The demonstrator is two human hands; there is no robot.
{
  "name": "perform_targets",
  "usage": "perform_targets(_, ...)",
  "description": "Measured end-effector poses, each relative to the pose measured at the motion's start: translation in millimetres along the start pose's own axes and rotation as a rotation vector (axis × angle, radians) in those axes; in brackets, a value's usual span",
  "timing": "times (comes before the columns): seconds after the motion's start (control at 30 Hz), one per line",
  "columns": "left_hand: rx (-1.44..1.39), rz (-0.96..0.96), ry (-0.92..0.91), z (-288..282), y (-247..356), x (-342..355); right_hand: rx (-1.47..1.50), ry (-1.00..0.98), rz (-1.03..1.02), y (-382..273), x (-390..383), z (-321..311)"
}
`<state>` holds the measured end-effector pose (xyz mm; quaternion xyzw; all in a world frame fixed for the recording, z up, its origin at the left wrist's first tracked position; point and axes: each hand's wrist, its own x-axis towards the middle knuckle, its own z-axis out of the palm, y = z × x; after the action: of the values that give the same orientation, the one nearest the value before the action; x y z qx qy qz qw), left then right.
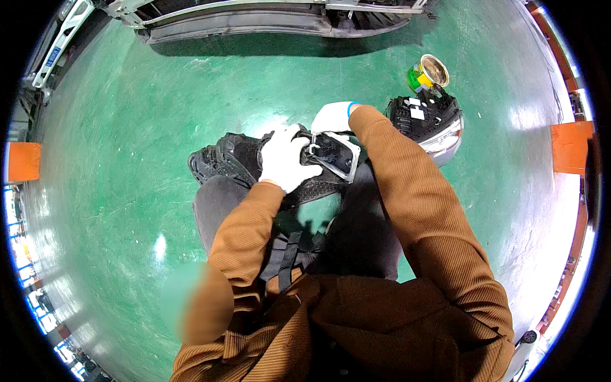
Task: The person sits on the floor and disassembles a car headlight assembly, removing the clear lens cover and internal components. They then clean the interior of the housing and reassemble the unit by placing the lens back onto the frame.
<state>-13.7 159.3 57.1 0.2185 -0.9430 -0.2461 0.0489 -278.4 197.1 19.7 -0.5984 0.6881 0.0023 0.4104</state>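
A black plastic headlight housing [235, 156] lies across my knees, with a silver-edged, window-like frame [354, 167] at its right end. My left hand [283, 159], in a white glove, grips the middle of the housing. Its thumb points right toward the frame and its fingers curl over the far side. At the far edge of the frame my right hand [332, 117], also gloved in white with a blue cuff, is bent closed. Its fingertips are turned down and mostly hidden, so what they hold does not show.
Beside my right knee on the green floor [127, 165] rests another headlight [426, 121] with a clear lens. Behind it stands a green and yellow can [428, 72]. A car's front frame [254, 22] spans the far side. Orange blocks [24, 162] stand at the sides.
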Motion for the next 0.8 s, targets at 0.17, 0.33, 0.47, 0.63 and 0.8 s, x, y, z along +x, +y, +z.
perform_targets(0.17, 0.033, -0.014, 0.112, 9, 2, 5, -0.04, 0.02, 0.003, -12, -6, -8)
perform_targets(0.33, -0.061, -0.044, 0.179, 14, -4, 4, -0.027, -0.011, 0.111, -35, -13, -15)
perform_targets(0.47, -0.101, -0.087, 0.167, 15, 7, 9, -0.021, -0.047, 0.145, -22, -12, -17)
perform_targets(0.63, -0.057, -0.103, 0.239, 29, 6, 6, -0.061, 0.103, 0.171, -69, -46, -37)
perform_targets(0.8, -0.127, -0.128, 0.248, 26, 7, 2, 0.154, 0.933, -0.252, -112, -85, -62)
